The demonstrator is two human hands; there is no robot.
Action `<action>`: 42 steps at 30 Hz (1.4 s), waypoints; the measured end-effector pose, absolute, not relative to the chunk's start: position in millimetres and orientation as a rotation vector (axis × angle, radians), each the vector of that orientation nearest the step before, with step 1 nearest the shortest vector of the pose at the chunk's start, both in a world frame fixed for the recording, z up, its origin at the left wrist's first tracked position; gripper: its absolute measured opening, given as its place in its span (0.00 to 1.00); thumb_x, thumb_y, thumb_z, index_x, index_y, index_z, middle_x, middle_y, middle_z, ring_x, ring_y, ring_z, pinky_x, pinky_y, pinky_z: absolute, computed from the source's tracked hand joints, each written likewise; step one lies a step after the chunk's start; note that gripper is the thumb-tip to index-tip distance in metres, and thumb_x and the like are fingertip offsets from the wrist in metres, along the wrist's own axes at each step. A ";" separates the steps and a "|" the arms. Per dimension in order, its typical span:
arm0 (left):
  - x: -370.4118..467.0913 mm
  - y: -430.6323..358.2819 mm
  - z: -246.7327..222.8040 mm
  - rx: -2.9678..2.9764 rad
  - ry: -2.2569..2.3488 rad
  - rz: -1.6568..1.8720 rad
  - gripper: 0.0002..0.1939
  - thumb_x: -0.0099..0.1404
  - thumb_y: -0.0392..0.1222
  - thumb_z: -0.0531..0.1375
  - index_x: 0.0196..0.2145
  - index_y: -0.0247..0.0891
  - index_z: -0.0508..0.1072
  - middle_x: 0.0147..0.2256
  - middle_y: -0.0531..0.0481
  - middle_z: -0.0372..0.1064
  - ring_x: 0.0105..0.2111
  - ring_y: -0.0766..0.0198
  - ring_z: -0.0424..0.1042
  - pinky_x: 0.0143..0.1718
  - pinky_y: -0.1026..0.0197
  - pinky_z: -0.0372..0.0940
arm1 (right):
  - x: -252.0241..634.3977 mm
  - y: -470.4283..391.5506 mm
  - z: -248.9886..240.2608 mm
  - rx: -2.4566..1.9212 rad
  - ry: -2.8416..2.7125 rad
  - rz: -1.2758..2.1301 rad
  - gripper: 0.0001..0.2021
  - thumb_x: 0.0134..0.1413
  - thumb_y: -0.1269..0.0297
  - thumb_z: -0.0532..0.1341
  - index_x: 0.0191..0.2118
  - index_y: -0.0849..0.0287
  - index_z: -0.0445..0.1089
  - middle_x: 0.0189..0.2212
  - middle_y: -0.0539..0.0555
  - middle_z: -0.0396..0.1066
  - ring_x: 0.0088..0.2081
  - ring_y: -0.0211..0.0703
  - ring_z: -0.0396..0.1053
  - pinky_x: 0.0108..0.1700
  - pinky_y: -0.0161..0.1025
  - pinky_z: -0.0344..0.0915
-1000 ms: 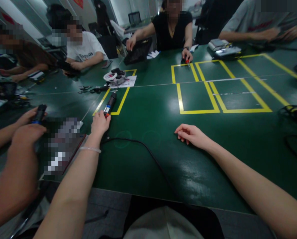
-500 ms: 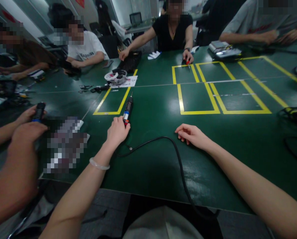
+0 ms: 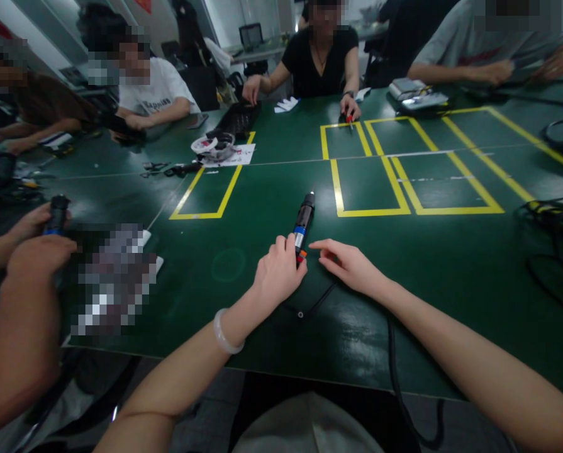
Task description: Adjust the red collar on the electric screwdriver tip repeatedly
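My left hand is wrapped round the lower end of an electric screwdriver, black with a blue band and silver section, its thin tip pointing away from me. Just right of it, my right hand has its fingers partly extended near the tool's red and orange end, holding nothing. A black cable runs under my right forearm and over the front table edge. A small round metal piece shows below my left hand.
Yellow tape outlines mark the green table. At the left, another person's hand holds a similar screwdriver. A white coil lies on paper beyond. Cables are bunched at right. People sit across.
My left hand has carried the screwdriver to the right, close to my right hand. My right hand has shifted slightly left and down. The cable has moved right.
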State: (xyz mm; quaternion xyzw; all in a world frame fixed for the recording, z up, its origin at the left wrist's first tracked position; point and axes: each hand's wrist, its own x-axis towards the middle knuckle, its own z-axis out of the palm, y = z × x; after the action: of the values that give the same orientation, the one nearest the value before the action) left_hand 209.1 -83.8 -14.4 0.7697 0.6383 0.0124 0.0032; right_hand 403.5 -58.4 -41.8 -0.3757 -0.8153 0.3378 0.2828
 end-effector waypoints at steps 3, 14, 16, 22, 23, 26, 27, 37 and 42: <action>218.2 -88.1 -13.5 2.402 1.924 0.042 0.31 0.70 0.52 0.53 0.65 0.37 0.54 0.48 0.38 0.63 0.46 0.49 0.72 0.34 0.55 0.67 | 400.9 -58.4 -45.1 -0.956 -2.241 0.878 0.14 0.65 0.67 0.55 0.53 0.54 0.69 0.43 0.56 0.73 0.41 0.46 0.71 0.45 0.42 0.66; 209.8 -93.3 -19.8 2.365 1.750 0.132 0.43 0.65 0.59 0.59 0.70 0.46 0.45 0.53 0.39 0.60 0.49 0.50 0.71 0.40 0.55 0.68 | 405.3 -55.6 -42.3 -1.154 -1.545 1.837 0.10 0.56 0.57 0.61 0.32 0.58 0.64 0.18 0.45 0.66 0.15 0.31 0.59 0.14 0.29 0.54; 209.8 -92.8 -20.6 2.362 1.751 0.145 0.43 0.65 0.58 0.59 0.70 0.46 0.45 0.53 0.39 0.60 0.49 0.50 0.71 0.40 0.54 0.68 | 405.8 -55.3 -41.9 -1.137 -1.470 1.891 0.11 0.55 0.57 0.63 0.32 0.59 0.64 0.18 0.45 0.67 0.16 0.31 0.62 0.14 0.28 0.56; 210.8 -92.6 -18.1 2.353 1.748 0.143 0.41 0.66 0.57 0.58 0.70 0.44 0.46 0.53 0.40 0.61 0.48 0.51 0.71 0.40 0.55 0.68 | 409.0 -55.4 -42.8 -1.034 -1.398 1.942 0.16 0.52 0.55 0.69 0.38 0.60 0.67 0.23 0.48 0.72 0.22 0.35 0.70 0.19 0.29 0.67; 210.8 -92.7 -17.8 2.352 1.747 0.143 0.41 0.66 0.57 0.58 0.70 0.43 0.46 0.53 0.40 0.61 0.48 0.51 0.71 0.40 0.55 0.68 | 409.8 -55.2 -42.9 -1.005 -1.399 1.947 0.17 0.51 0.55 0.70 0.40 0.61 0.68 0.24 0.48 0.72 0.23 0.35 0.71 0.20 0.30 0.68; 210.6 -92.9 -17.9 2.357 1.746 0.142 0.41 0.66 0.58 0.57 0.70 0.43 0.46 0.53 0.40 0.61 0.48 0.51 0.71 0.39 0.54 0.69 | 411.0 -54.3 -43.5 -0.930 -1.414 1.964 0.19 0.48 0.56 0.72 0.40 0.61 0.70 0.28 0.50 0.73 0.27 0.35 0.72 0.23 0.31 0.71; 210.5 -92.9 -18.2 2.359 1.746 0.142 0.41 0.66 0.58 0.57 0.70 0.43 0.46 0.53 0.40 0.60 0.48 0.50 0.71 0.39 0.54 0.69 | 410.9 -54.0 -44.1 -0.913 -1.420 1.968 0.19 0.47 0.57 0.73 0.40 0.61 0.70 0.29 0.50 0.73 0.27 0.35 0.72 0.24 0.31 0.72; 209.4 -93.3 -21.4 2.381 1.762 0.147 0.42 0.66 0.59 0.58 0.70 0.44 0.45 0.53 0.41 0.61 0.47 0.52 0.72 0.38 0.57 0.68 | 405.8 -54.6 -53.1 -0.917 -1.627 1.763 0.14 0.53 0.60 0.68 0.41 0.60 0.67 0.30 0.49 0.69 0.27 0.35 0.69 0.21 0.30 0.70; 211.2 -95.0 -18.3 2.391 1.765 0.153 0.43 0.66 0.60 0.59 0.69 0.43 0.46 0.52 0.43 0.60 0.48 0.53 0.71 0.40 0.56 0.69 | 406.4 -55.1 -53.1 -1.065 -1.773 1.607 0.10 0.53 0.61 0.66 0.37 0.59 0.67 0.28 0.49 0.68 0.25 0.35 0.67 0.20 0.31 0.68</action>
State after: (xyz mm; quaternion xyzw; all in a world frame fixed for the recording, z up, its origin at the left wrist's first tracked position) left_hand 211.2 -95.0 -18.3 0.8007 0.5911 0.0511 0.0827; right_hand 406.4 -55.1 -53.1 -0.3929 -0.6540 0.5927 0.2582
